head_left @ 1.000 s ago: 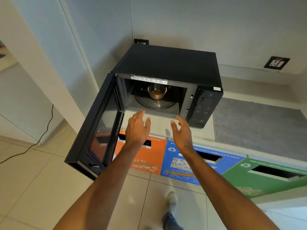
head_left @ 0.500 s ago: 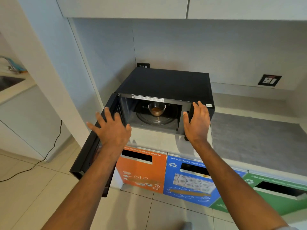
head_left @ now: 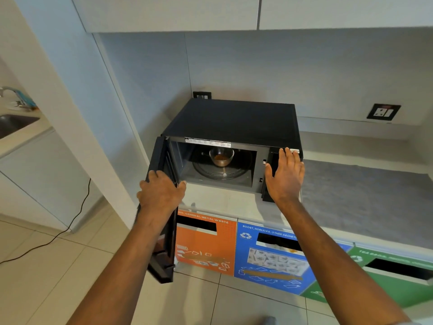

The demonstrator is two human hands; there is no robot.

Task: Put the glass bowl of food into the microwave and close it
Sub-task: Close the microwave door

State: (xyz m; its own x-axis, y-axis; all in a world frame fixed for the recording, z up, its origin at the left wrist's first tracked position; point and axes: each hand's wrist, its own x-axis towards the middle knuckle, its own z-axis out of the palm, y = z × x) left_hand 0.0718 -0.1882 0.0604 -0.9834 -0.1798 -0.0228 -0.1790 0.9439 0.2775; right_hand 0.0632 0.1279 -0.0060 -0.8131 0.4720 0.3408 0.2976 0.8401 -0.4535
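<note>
A black microwave (head_left: 236, 118) stands on the counter in the corner with its door (head_left: 164, 242) swung open to the left. Inside, a glass bowl (head_left: 221, 156) holding brown food sits on the round turntable (head_left: 236, 171). My left hand (head_left: 160, 192) grips the top edge of the open door, fingers curled over it. My right hand (head_left: 285, 177) lies flat, fingers spread, against the control panel at the microwave's right front.
Below the counter stand orange (head_left: 208, 245), blue (head_left: 269, 261) and green (head_left: 396, 275) waste bins with slots. A grey mat (head_left: 363, 200) covers the counter to the right. A wall socket (head_left: 383, 111) is behind it. A black cable (head_left: 77, 216) trails over the floor at left, near a sink (head_left: 14, 124).
My left hand has moved from open air onto the door's top edge and closed on it. My right hand has settled flat on the control panel. The view has pulled back.
</note>
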